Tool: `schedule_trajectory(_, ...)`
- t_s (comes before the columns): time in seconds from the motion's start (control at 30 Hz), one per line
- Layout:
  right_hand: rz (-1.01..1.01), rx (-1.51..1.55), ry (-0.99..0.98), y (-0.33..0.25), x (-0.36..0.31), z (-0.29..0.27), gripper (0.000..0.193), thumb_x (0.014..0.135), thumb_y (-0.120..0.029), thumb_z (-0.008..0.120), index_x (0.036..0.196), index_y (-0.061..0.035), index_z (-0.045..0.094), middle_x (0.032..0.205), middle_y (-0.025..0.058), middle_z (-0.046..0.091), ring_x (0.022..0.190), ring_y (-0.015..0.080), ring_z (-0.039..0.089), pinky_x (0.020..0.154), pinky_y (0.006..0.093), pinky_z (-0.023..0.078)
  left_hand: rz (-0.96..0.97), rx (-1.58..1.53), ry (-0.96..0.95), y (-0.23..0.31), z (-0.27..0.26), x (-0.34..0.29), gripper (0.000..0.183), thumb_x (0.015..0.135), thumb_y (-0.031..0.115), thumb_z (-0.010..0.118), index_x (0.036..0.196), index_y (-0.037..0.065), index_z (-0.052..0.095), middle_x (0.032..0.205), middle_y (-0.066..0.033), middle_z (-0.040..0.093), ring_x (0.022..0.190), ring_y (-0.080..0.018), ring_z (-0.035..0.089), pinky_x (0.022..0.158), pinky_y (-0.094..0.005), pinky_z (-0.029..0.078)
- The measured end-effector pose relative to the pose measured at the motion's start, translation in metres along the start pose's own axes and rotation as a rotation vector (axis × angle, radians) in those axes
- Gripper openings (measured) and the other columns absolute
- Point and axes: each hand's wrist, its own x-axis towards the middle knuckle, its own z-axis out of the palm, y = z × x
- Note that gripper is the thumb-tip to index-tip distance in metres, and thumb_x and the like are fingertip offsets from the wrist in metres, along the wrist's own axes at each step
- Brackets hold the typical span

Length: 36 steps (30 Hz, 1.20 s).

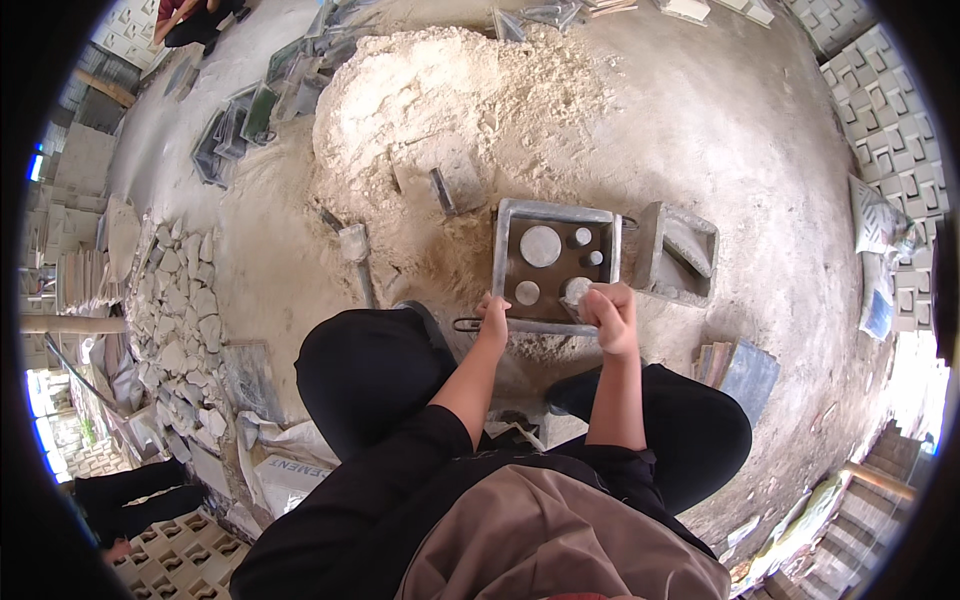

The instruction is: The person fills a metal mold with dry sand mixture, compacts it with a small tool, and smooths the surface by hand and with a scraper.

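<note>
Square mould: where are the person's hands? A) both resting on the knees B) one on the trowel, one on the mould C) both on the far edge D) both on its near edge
D: the left hand and the right hand both sit at the near rim of the square mould, on the side next to the person's knees, with the round discs inside lying beyond them.

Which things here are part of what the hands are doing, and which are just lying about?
In use: square metal mould with round discs, left hand on its near edge, right hand at its near corner.

Lying about: second mould, powder heap, trowel, broken slabs, stacked tiles.
</note>
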Motion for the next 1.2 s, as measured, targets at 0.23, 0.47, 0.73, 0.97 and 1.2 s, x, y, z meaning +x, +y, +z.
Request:
schedule_trajectory(0.23, -0.152, 0.062, 0.178, -0.011, 0.004, 0.02, 0.042, 0.085, -0.012, 0.039, 0.044, -0.0053, 0.031, 0.039, 0.0008, 0.029, 0.035, 0.0086, 0.025, 0.037, 0.0253, 0.016, 0.071, 0.018, 0.0, -0.001, -0.008, 0.007, 0.021, 0.059, 0.019, 0.054, 0.07, 0.009, 0.04, 0.096, -0.0077, 0.033, 0.095, -0.0223, 0.032, 0.088, -0.0342, 0.024)
schedule_trajectory(0.47, -0.185, 0.108, 0.534, 0.023, 0.008, 0.012, 0.04, 0.089, -0.015, 0.037, 0.05, -0.009, 0.028, 0.045, -0.0014, 0.026, 0.038, 0.0079, 0.024, 0.037, 0.0257, 0.016, 0.034, 0.215, 0.124, 0.009, 0.006, -0.011, 0.026, 0.059, 0.025, 0.055, 0.072, 0.011, 0.038, 0.096, -0.0076, 0.034, 0.097, -0.0234, 0.032, 0.09, -0.0388, 0.02)
schedule_trajectory(0.73, -0.163, 0.038, 0.594, 0.029, 0.003, 0.018, 0.042, 0.091, -0.02, 0.034, 0.051, -0.0073, 0.03, 0.045, 0.0001, 0.028, 0.038, 0.0085, 0.025, 0.037, 0.0244, 0.018, 0.039, 0.196, 0.106, 0.006, 0.008, -0.013, 0.027, 0.06, 0.026, 0.054, 0.076, 0.012, 0.039, 0.101, -0.0088, 0.035, 0.1, -0.0267, 0.03, 0.092, -0.0391, 0.017)
schedule_trajectory(0.97, -0.178, 0.063, 0.589, 0.007, 0.006, 0.026, 0.047, 0.092, -0.028, 0.03, 0.05, -0.0065, 0.03, 0.045, 0.0004, 0.03, 0.04, 0.0088, 0.028, 0.039, 0.024, 0.02, 0.082, 0.179, 0.003, -0.005, -0.005, 0.0, 0.028, 0.06, 0.027, 0.053, 0.079, 0.012, 0.039, 0.104, -0.0089, 0.035, 0.1, -0.0296, 0.03, 0.09, -0.0416, 0.018)
schedule_trajectory(1.2, -0.152, 0.123, 0.694, 0.008, 0.009, 0.02, 0.051, 0.093, -0.031, 0.025, 0.049, -0.0064, 0.032, 0.043, 0.0017, 0.032, 0.039, 0.0099, 0.03, 0.039, 0.024, 0.023, 0.042, 0.222, 0.03, -0.004, -0.01, 0.009, 0.027, 0.059, 0.028, 0.053, 0.08, 0.014, 0.041, 0.098, -0.0067, 0.035, 0.094, -0.0275, 0.031, 0.089, -0.0404, 0.017)
